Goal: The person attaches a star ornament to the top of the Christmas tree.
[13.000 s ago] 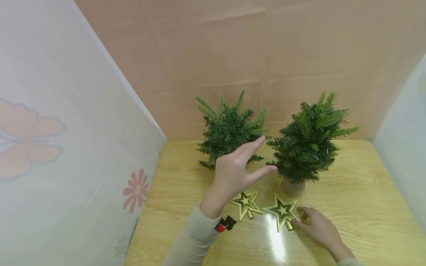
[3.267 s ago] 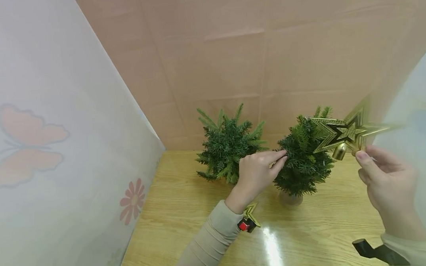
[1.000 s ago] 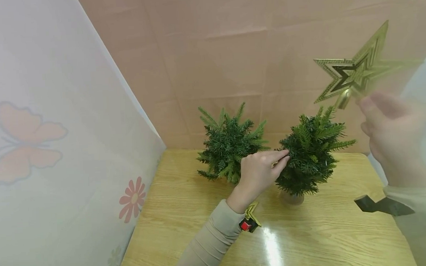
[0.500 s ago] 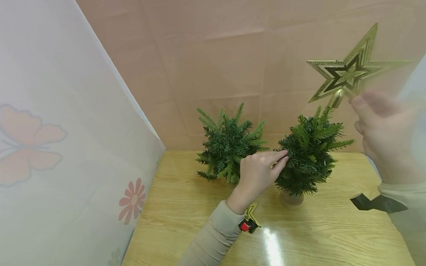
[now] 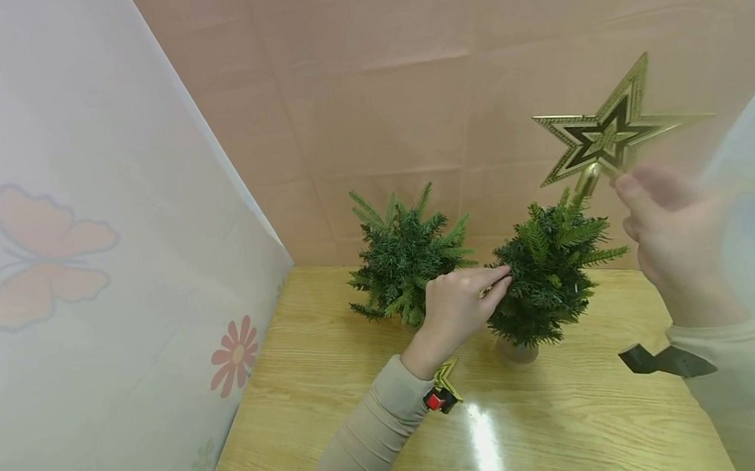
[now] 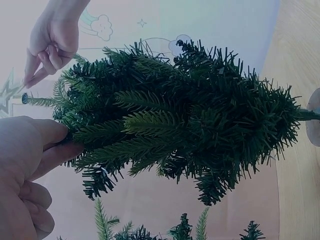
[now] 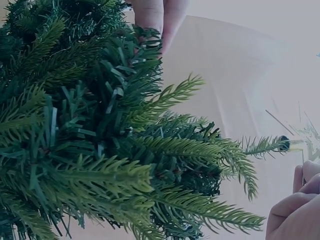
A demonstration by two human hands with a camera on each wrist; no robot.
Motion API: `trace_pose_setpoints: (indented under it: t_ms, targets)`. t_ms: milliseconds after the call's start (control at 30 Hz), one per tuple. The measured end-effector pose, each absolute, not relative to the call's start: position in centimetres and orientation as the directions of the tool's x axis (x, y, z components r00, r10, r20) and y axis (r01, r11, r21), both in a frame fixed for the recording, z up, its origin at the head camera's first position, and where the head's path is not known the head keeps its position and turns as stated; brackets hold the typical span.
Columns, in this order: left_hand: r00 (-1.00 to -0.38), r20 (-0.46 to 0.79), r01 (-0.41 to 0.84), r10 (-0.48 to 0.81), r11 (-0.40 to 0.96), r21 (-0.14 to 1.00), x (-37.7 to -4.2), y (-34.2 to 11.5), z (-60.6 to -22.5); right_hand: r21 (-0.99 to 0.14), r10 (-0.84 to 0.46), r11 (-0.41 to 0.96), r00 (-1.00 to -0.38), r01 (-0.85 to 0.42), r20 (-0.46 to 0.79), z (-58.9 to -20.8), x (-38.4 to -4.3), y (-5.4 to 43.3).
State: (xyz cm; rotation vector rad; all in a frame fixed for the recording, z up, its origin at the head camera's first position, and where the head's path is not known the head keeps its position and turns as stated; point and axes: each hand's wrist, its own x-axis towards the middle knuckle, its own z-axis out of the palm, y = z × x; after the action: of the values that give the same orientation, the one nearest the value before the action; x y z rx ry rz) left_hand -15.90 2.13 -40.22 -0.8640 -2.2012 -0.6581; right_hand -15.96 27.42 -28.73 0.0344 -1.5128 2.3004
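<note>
Gold star [image 5: 604, 140] up top, pinched in the right hand [image 5: 678, 240], its socket meeting the highest sprig of the right-hand tree [image 5: 544, 274]! Hands well apart: the left hand [image 5: 458, 308] sits lower, to the star's left, pinching that tree's side, and a second star [image 5: 446, 382] lies on the wooden table [image 5: 588, 416].

R hand [image 5: 675, 243] w/ gold star [image 5: 606, 139], prob. on tip of tree [image 5: 544, 277]

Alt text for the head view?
A person's right hand holds a gold star tree topper at the tip of an artificial Christmas tree; the left hand pinches the tree's side. A second tree stands at left; another gold star lies partly hidden on the table.
</note>
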Motion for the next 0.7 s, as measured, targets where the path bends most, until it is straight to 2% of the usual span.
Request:
trace_pose_setpoints:
  t_ms: [500,700]
  targets:
    - [-0.552,0.739,0.734,0.387,0.645,0.211,-15.9,2.2,-40.3,-0.844,0.332,-0.376,-0.906,-0.383,0.263,-29.7,-16.2,27.3]
    - [-0.547,0.743,0.736,0.386,0.645,0.206,-16.0,2.2,-40.2,-0.886,0.34,-0.299,-0.907,-0.355,0.249,-30.2,-16.2,27.6]
